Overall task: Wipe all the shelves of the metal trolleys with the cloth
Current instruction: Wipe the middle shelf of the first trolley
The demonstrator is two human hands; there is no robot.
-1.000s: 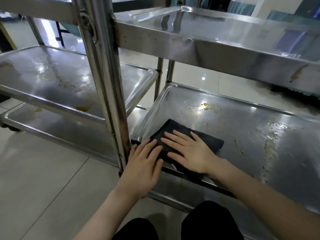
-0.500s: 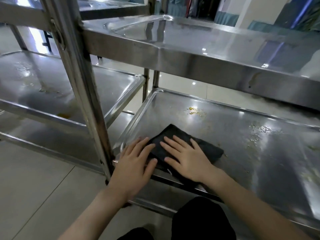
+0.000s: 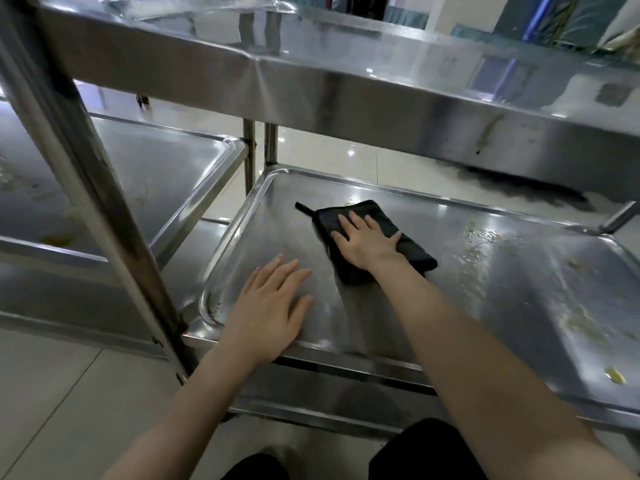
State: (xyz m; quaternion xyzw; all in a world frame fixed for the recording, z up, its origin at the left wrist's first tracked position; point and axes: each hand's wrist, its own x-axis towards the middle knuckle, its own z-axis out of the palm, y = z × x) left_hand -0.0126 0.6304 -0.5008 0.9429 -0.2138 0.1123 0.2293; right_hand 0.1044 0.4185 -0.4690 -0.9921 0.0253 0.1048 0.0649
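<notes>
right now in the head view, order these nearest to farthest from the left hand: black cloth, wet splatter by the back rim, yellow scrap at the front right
Measured from the left hand:
1. black cloth, just behind it to the right, under the right hand.
2. wet splatter, farther right by the back rim.
3. yellow scrap, far right at the front edge.

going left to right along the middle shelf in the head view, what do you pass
trolley upright post → left hand → black cloth with the right hand flat on it → wet food smears → yellow scrap
</notes>
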